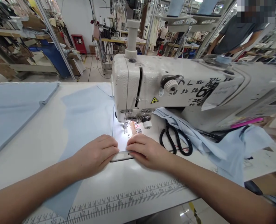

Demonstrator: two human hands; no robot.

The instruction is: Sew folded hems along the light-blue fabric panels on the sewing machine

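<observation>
Light blue fabric [88,115] lies on the white sewing table and runs under the lit needle area of a white sewing machine [152,84]. My left hand [97,155] rests on this fabric just left of the presser foot [125,127], its fingers curled together at the cloth. On the other side, my right hand [149,151] has its fingers pressed together on the cloth's right edge, in front of the foot. My fingertips on both sides hide the exact grip. Black-handled scissors [177,140] lie to the right of my right hand.
Another blue fabric piece [14,109] lies at the far left. More blue cloth [236,152] is bunched beneath the machine arm, near a pink object [247,122]. A printed ruler [128,199] runs along the table's front. A person [236,34] stands behind the machine at right.
</observation>
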